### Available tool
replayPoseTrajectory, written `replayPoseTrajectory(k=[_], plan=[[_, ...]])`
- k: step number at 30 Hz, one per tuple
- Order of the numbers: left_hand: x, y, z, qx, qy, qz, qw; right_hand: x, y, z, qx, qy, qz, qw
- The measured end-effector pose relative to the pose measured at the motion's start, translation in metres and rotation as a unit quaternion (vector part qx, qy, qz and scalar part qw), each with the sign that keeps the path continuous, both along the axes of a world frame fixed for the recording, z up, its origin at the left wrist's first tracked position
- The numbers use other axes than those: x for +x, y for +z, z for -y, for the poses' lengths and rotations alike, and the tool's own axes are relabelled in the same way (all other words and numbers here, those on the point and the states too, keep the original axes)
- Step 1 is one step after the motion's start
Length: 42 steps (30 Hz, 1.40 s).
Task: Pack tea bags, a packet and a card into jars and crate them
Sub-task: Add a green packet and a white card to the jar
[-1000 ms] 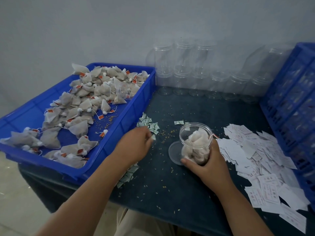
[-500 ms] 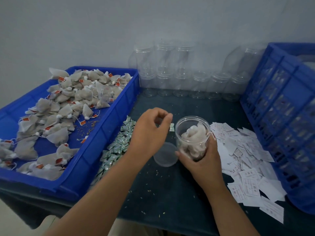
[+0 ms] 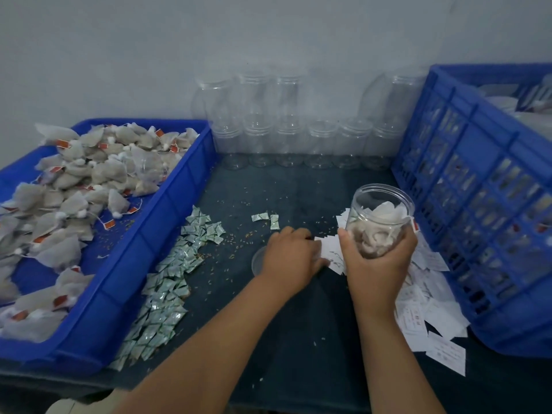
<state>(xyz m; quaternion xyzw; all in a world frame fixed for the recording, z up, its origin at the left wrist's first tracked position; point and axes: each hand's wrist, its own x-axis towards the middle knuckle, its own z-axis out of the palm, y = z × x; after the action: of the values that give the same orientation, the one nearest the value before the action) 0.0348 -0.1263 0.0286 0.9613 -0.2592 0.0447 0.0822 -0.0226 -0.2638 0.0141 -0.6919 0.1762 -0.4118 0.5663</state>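
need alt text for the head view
A right hand grips an open jar of tea bags over a dark table while the left hand touches white cards. Blue tray left, blue crate right.

Clear glossy plastic jar (image 3: 380, 219); tea bags (image 3: 74, 186) of matt gauzy mesh; blue smooth plastic tray (image 3: 125, 279); shiny foil-like packets (image 3: 167, 282); matt white paper cards (image 3: 433, 321); dark matt cloth table cover (image 3: 298, 339).

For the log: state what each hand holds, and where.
Right hand grips the jar round its lower wall. Left hand rests on cards; hold unclear.
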Motion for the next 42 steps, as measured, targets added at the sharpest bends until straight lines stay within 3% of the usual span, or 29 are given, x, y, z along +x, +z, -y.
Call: replayPoseTrajectory(k=[5, 10, 14, 17, 23, 25, 29, 31, 36, 39, 42], plan=[[-0.001, 0.001, -0.004, 0.047, -0.049, 0.044, 0.997, 0.004, 0.0, -0.003, 0.0, 0.02, -0.002, 1.0], [-0.013, 0.013, -0.02, -0.08, 0.003, 0.004, 0.997, 0.005, 0.0, -0.004, 0.006, 0.02, -0.004, 1.0], [-0.019, 0.027, -0.038, -0.114, 0.086, -0.015, 0.99, 0.001, 0.002, -0.005, 0.015, 0.034, -0.021, 0.999], [-0.016, 0.038, -0.058, -0.188, 0.152, -0.075, 0.967, -0.001, 0.0, -0.006, 0.009, 0.063, -0.051, 0.997], [-0.021, 0.06, -0.074, -0.3, 0.168, -0.154, 0.926, -0.006, 0.001, -0.014, 0.011, 0.164, -0.087, 0.983], [-0.022, 0.066, -0.077, -0.306, 0.171, -0.097, 0.931, -0.009, 0.001, -0.018, 0.0, 0.196, -0.097, 0.976], [-0.026, 0.083, -0.079, -0.246, 0.06, 0.124, 0.959, -0.013, 0.001, -0.026, -0.03, 0.252, -0.127, 0.959], [-0.024, 0.092, -0.075, -0.192, 0.008, 0.153, 0.969, -0.013, 0.001, -0.03, -0.049, 0.263, -0.132, 0.955], [-0.016, 0.105, -0.063, -0.159, 0.008, 0.036, 0.987, -0.017, 0.004, -0.035, -0.054, 0.271, -0.134, 0.952], [-0.012, 0.109, -0.066, -0.22, 0.002, -0.073, 0.973, -0.017, 0.008, -0.036, -0.044, 0.277, -0.141, 0.949], [-0.011, 0.109, -0.075, -0.185, -0.053, -0.177, 0.965, -0.018, 0.009, -0.036, -0.045, 0.284, -0.139, 0.948]])
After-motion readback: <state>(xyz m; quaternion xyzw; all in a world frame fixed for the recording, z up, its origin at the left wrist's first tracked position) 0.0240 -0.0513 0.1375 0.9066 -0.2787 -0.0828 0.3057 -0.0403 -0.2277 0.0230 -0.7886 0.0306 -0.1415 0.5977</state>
